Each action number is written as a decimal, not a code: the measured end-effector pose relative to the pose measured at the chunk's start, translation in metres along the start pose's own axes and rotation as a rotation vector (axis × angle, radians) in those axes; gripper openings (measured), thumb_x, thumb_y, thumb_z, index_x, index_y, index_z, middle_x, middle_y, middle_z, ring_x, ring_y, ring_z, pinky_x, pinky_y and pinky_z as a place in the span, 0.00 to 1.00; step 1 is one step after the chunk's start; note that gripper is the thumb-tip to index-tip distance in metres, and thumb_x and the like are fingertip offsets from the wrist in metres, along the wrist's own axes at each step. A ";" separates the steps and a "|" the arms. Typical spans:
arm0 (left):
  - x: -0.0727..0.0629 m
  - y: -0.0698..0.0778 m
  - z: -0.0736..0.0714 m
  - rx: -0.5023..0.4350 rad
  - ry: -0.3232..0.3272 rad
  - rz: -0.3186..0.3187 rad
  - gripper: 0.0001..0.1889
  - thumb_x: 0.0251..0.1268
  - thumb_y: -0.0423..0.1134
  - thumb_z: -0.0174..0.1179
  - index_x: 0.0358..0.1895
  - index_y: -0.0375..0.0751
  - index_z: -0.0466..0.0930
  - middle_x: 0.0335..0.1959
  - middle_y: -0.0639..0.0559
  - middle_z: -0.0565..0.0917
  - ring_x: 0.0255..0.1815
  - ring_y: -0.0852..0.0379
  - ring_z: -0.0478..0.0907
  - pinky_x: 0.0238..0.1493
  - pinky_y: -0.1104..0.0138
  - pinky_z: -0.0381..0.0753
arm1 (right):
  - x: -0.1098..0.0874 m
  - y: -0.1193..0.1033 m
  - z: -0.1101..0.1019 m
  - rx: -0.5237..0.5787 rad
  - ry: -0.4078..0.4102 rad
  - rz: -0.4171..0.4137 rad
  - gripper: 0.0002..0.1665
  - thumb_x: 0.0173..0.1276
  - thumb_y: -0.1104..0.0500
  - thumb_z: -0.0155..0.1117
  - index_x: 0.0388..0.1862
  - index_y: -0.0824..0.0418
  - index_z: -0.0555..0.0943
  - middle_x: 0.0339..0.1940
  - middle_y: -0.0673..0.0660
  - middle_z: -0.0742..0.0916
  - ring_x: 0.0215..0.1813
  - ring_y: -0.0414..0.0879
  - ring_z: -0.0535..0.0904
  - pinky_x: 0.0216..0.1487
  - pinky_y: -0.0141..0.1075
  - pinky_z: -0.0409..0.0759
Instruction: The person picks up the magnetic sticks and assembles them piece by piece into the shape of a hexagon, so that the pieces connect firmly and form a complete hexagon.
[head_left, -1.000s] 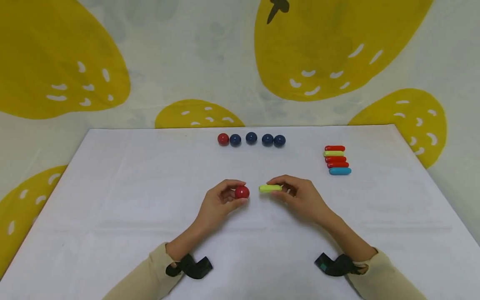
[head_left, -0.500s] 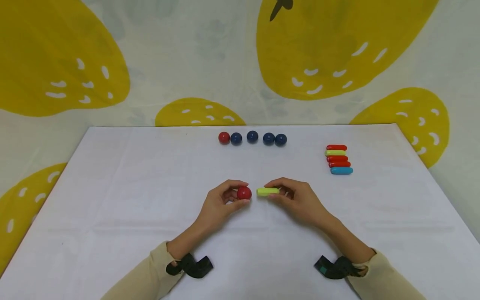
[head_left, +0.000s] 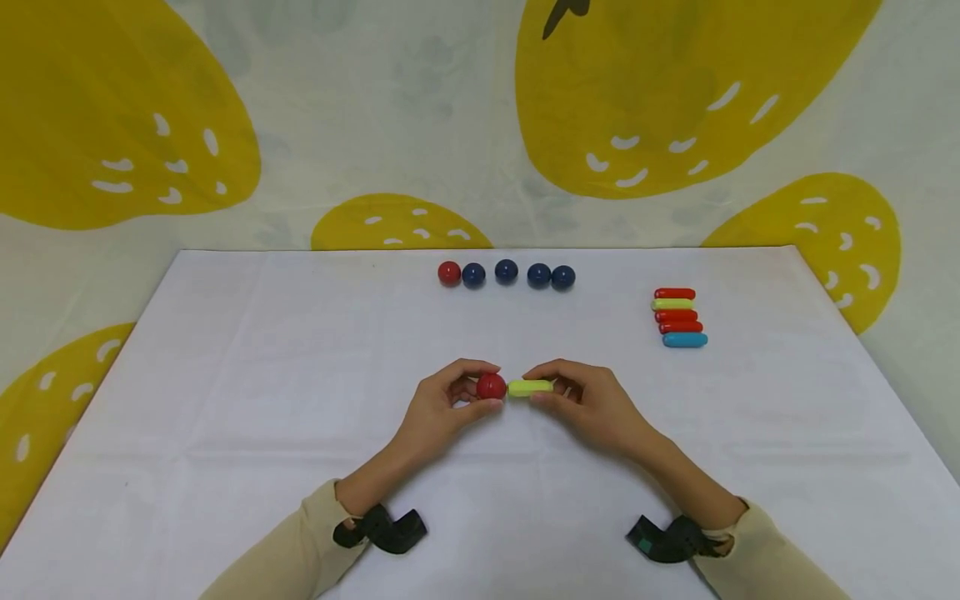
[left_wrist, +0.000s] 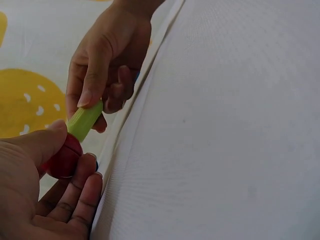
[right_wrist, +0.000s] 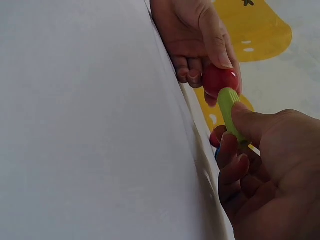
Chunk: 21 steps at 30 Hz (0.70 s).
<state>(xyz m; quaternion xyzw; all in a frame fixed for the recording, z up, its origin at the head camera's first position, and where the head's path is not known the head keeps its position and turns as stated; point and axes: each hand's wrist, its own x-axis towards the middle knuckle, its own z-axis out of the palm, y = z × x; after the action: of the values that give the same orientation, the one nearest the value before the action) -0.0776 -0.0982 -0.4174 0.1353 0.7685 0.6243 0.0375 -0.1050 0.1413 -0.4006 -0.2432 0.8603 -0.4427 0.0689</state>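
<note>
My left hand (head_left: 438,408) pinches a glossy red ball (head_left: 491,386) between thumb and fingers above the white table. Facing it, my right hand (head_left: 596,404) holds a short yellow-green rod (head_left: 529,388) by its right end. The rod's free end meets the ball's right side. In the left wrist view, the ridged rod (left_wrist: 84,121) lines up with the red ball (left_wrist: 64,162), which shows a groove. From the right wrist, the rod (right_wrist: 229,111) appears against the ball (right_wrist: 220,80). Whether its tip sits inside the ball is hidden.
Along the white table's (head_left: 300,333) far edge lie a red ball (head_left: 449,273) and several dark blue balls (head_left: 506,271). To the right, red rods (head_left: 677,316), a yellow-green rod (head_left: 672,305) and a blue rod (head_left: 685,340) are stacked in a column. A patterned cloth (head_left: 420,125) hangs behind.
My right hand has moved left with the yellow-green rod until its end reaches the red ball. My left hand has shifted slightly right. The gap between ball and rod has closed.
</note>
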 end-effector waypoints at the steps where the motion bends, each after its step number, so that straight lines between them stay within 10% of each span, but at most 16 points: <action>1: 0.000 0.000 0.000 0.003 0.000 0.000 0.20 0.56 0.35 0.70 0.53 0.41 0.79 0.42 0.55 0.82 0.35 0.58 0.79 0.41 0.68 0.79 | 0.000 0.000 0.000 0.004 -0.004 0.000 0.16 0.62 0.57 0.70 0.49 0.49 0.83 0.28 0.45 0.79 0.29 0.43 0.73 0.28 0.31 0.73; 21: 0.000 0.002 -0.001 0.096 -0.014 0.055 0.21 0.56 0.38 0.70 0.54 0.42 0.78 0.42 0.58 0.81 0.32 0.58 0.75 0.35 0.69 0.77 | 0.004 -0.008 0.004 0.018 0.009 0.003 0.16 0.63 0.55 0.69 0.50 0.46 0.81 0.28 0.45 0.78 0.28 0.43 0.72 0.27 0.31 0.71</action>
<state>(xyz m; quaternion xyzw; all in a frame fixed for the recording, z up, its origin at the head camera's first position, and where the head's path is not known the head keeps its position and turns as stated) -0.0772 -0.0986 -0.4152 0.1624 0.7932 0.5866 0.0191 -0.1045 0.1326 -0.3957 -0.2393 0.8569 -0.4516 0.0679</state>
